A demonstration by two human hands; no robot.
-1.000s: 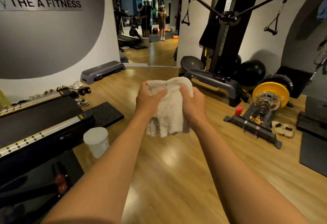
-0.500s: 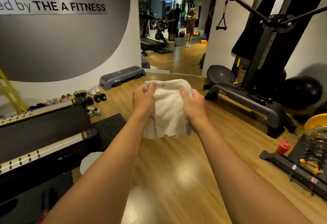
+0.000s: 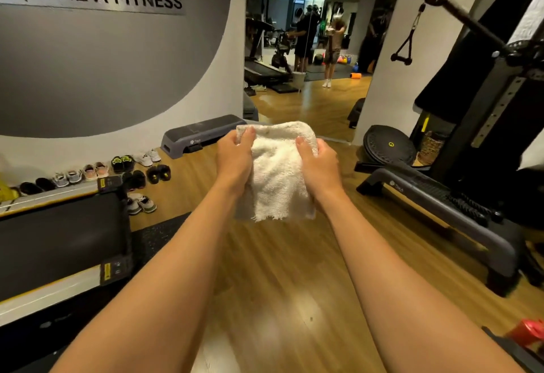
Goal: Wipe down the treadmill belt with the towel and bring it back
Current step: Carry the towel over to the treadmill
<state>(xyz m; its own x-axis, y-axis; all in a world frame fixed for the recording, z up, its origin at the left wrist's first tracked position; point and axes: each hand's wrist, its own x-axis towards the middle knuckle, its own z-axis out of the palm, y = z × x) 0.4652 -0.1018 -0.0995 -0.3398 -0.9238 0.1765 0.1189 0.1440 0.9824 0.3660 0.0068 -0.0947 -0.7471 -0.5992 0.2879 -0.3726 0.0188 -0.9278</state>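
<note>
A folded white towel (image 3: 278,172) hangs in front of me at arm's length above the wooden floor. My left hand (image 3: 234,163) grips its left edge and my right hand (image 3: 316,166) grips its right edge, thumbs on the near face. The treadmill belt (image 3: 56,240), black with pale side rails, lies low at the left, apart from the towel and both hands.
Several pairs of shoes (image 3: 129,166) line the wall beyond the treadmill. A grey step platform (image 3: 200,134) sits by the mirror (image 3: 303,48). A black cable machine with a bench base (image 3: 441,196) fills the right. A red bottle (image 3: 527,333) stands at the lower right.
My view has swung left, so the treadmill and shoes take more of the left side and the weights have left the frame. Both hands keep holding the towel, now spread a little wider.
</note>
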